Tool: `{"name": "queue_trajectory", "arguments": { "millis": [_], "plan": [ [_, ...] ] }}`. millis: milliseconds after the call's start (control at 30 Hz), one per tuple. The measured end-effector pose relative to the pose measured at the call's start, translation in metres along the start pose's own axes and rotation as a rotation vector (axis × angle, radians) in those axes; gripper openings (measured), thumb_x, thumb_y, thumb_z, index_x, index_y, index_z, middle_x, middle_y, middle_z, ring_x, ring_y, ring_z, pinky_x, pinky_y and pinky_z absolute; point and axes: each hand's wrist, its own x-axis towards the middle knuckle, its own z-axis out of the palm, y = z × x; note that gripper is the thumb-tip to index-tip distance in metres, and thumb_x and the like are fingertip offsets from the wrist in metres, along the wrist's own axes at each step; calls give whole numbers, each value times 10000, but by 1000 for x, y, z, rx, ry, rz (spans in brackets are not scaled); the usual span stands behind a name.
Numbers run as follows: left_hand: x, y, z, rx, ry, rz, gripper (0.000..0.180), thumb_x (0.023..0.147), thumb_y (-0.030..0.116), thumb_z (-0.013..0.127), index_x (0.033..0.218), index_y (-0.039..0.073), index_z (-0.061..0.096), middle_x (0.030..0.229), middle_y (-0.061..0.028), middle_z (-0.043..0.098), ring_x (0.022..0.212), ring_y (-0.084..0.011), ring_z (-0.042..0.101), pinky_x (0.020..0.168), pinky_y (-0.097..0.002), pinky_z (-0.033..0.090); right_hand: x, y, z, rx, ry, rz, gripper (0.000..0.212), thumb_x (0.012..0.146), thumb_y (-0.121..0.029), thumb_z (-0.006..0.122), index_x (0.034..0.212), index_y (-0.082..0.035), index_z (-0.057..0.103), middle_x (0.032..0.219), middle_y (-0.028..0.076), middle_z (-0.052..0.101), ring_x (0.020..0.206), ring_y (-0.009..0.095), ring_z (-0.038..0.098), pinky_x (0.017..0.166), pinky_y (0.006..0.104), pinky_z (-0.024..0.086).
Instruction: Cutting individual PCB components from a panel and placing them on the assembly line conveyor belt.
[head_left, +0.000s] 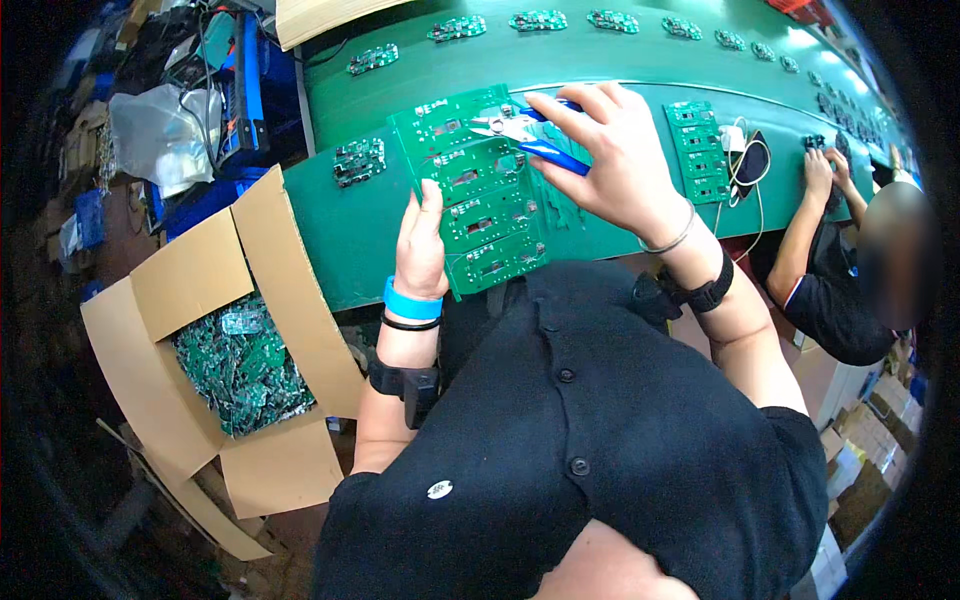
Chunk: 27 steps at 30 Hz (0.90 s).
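My left hand [424, 245] grips the left edge of a green circuit board panel [487, 212], which is made of several joined boards and is held tilted over the bench. Closed around blue handles, my right hand [622, 160] holds a pair of side cutters [553, 152]. The metal jaws of the cutters lie at the top board of the panel; whether they touch it I cannot tell. On the bench just left of the panel lies a small separate circuit board [359, 162]. Green strips [566, 205] lie under and beside the panel's right side.
An open cardboard box [195, 250] full of green board pieces stands at the left. Small boards [538, 20] sit in a row along the green bench's far side. Another panel [697, 150] and a white cable [745, 165] lie right. A co-worker [838, 270] works at far right.
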Motion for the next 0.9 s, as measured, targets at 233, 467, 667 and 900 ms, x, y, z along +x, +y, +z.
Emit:
{"name": "queue_trajectory", "arguments": {
  "millis": [233, 467, 667, 900],
  "plan": [
    [-6, -3, 0, 78, 21, 43, 388, 980, 284, 349, 1294, 58, 367, 1204, -88, 506, 1072, -174, 519, 904, -316, 442, 2, -6, -1, -64, -5, -19, 495, 678, -310, 696, 1128, -143, 576, 988, 53, 550, 910, 236, 502, 802, 369, 383],
    [-7, -3, -1, 203, 54, 118, 363, 977, 255, 374, 1260, 31, 409, 1163, -65, 523, 1041, -131, 496, 915, -270, 391, 1, -6, -5, -96, -16, -14, 496, 681, -313, 695, 1135, -154, 576, 996, 50, 549, 915, 230, 502, 804, 367, 381],
    [-4, -1, 2, 250, 35, 159, 355, 975, 249, 387, 1249, 26, 419, 1135, -51, 528, 1012, -113, 495, 902, -260, 390, -1, -3, -5, -115, -42, 4, 504, 683, -290, 694, 1153, -158, 566, 971, 47, 540, 897, 228, 500, 787, 366, 383],
    [-5, -1, 4, 131, 74, 106, 349, 975, 256, 389, 1247, 40, 425, 1144, -46, 520, 1020, -101, 486, 905, -253, 388, -1, -3, -1, -63, 16, -2, 523, 674, -278, 699, 1163, -164, 553, 958, 46, 537, 891, 225, 499, 776, 359, 382]
  ]
}}
